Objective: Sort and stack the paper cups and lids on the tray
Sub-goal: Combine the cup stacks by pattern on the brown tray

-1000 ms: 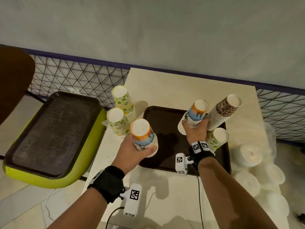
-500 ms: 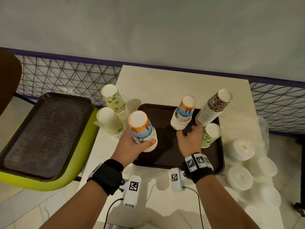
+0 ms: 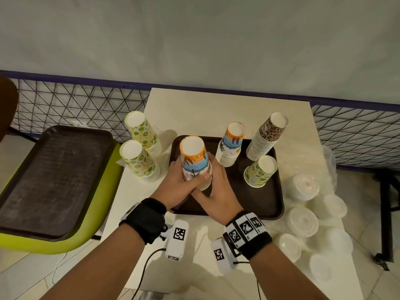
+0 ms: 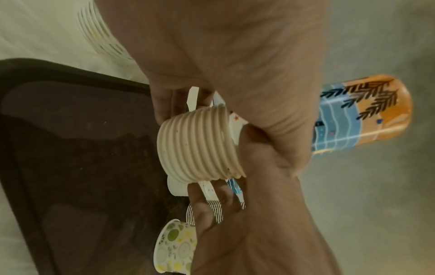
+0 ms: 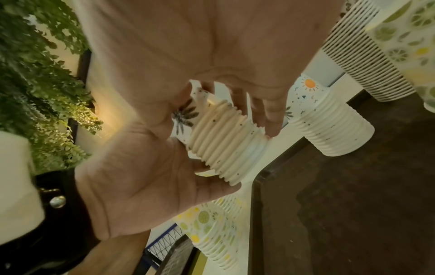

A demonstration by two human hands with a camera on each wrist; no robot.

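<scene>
Our left hand (image 3: 175, 187) has its fingers and thumb wrapped round the printed middle of the beach-print stack (image 3: 194, 161), while the fingers of our right hand (image 3: 218, 191) curl against the ribbed band of rolled rims at its wide end, seen close in the wrist views (image 5: 226, 141). We judge this two-handed hold steadies a tall, light column that would otherwise splay or shed cups. The stack is inverted, white bases up, and hangs over the near-left part of the dark tray (image 3: 270, 204); we cannot tell whether its rim touches the tray. The cups are thin paper cones, smooth-printed, their rims forming even ridges that give purchase. On the tray's far edge stands a second beach-print stack (image 3: 231, 144), likely the matching pile; the leopard-print stack (image 3: 267, 137) leans at the far-right corner, and a lemon-print cup (image 3: 260, 171) sits just before it. Two lemon-print stacks (image 3: 140, 148) stand on the table (image 3: 205, 109) beside the tray's left edge, and translucent domed lids (image 3: 303, 221) lie heaped past its right edge.
</scene>
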